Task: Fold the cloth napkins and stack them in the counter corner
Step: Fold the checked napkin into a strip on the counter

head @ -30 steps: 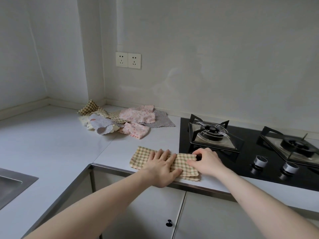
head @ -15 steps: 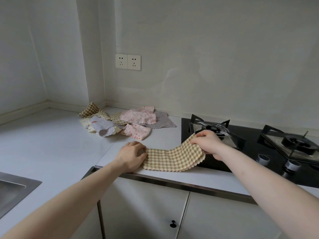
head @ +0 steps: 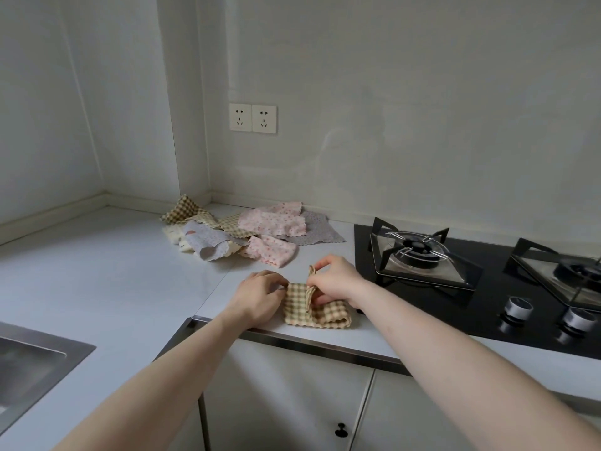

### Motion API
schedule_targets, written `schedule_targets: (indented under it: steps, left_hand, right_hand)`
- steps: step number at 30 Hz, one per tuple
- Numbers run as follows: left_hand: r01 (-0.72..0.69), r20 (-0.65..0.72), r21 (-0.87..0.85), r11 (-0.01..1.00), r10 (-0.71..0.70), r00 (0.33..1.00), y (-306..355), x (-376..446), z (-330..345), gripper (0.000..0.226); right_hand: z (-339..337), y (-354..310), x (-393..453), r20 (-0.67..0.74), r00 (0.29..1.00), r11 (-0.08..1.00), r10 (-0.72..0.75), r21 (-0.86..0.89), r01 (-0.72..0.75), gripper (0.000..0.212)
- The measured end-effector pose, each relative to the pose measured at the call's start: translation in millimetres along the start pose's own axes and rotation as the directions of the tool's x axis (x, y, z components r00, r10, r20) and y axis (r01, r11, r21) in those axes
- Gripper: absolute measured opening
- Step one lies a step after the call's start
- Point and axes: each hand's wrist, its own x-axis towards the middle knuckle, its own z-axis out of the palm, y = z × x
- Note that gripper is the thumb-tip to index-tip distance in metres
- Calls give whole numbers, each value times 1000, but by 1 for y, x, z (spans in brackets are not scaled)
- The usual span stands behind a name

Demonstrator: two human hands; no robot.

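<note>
A yellow checked napkin (head: 320, 315) lies folded over on the white counter (head: 97, 275) near its front edge. My left hand (head: 260, 296) pins the napkin's left end to the counter. My right hand (head: 335, 279) pinches the napkin's other end between thumb and fingers and holds it above the left end, so the cloth is doubled. Behind them a loose pile of napkins (head: 250, 232) sits toward the counter corner: pink flowered, grey, and checked ones, all unfolded and overlapping.
A black gas hob (head: 455, 288) with two burners and two knobs lies just right of my right hand. A steel sink (head: 29, 359) is at the lower left. Two wall sockets (head: 253, 118) are above the pile. Cabinet doors are below the counter edge.
My right hand has carried the napkin's right end leftward over to my left hand, folding the long strip in half. My left hand has stayed on the left end.
</note>
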Motion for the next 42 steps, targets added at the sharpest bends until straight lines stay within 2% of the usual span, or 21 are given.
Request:
schedule_targets:
  steps: [4,7,10,12,14,17,20,22,24,26,30,34,36,38,40,42]
  left_hand:
    - [19,15,-19,1000,-19,1000,0,1,-2,45]
    - [35,12,-46,998,-35,999,-1,4,-2,40]
    - [59,2,-92,994,-59,998,1,4,-2,39]
    - [87,-4,-132,987,-88,996,6,4,-4,44]
    - [134,3,-114,984,-135,991,11,8,-5,49]
    - [184,23,-13,983,-184,983,16,15,-2,58]
    - [154,50,82,985,-158,986,21,16,2,66]
    - [120,73,103,987,-128,989,23,14,1,59]
    - [90,75,56,994,-94,993,21,13,0,38]
    - [88,72,-77,993,-82,994,19,11,-2,26]
    - [53,49,-335,941,-39,998,16,6,-2,23]
    - [51,45,-384,922,-36,998,16,6,-3,32]
    - [45,26,-387,921,-38,999,16,7,-2,20]
    - [26,-52,-406,914,-51,997,17,7,0,13]
    - [22,-125,-439,898,-85,988,17,6,0,8]
    - [30,-127,-461,887,-99,987,17,6,0,10]
  right_hand:
    - [9,0,2,67,998,1000,-1,-6,2,38]
    - [9,6,6,126,992,998,-22,53,15,43]
    - [-3,17,12,24,995,992,-93,92,91,35]
    - [-15,26,16,-84,988,991,-130,2,131,32]
    - [-26,35,17,-124,982,979,-141,-168,119,35]
    - [-33,44,19,-78,992,961,-99,-266,75,49]
    - [-35,44,24,-45,997,949,-68,-312,50,59]
    - [-37,43,29,-11,999,934,-53,-355,46,62]
    - [-39,41,32,47,998,922,-34,-383,49,62]
    - [-37,41,35,96,995,912,-15,-406,53,57]
    - [-32,42,35,160,985,916,-57,-384,116,37]
    - [-30,59,30,-1,977,943,-213,-260,205,21]
    - [-28,70,26,-108,954,954,-281,-139,265,17]
    - [-24,75,20,-183,924,942,-336,-47,333,14]
    - [-21,76,15,-234,896,923,-377,-12,385,14]
    - [-19,76,13,-275,879,914,-389,2,405,16]
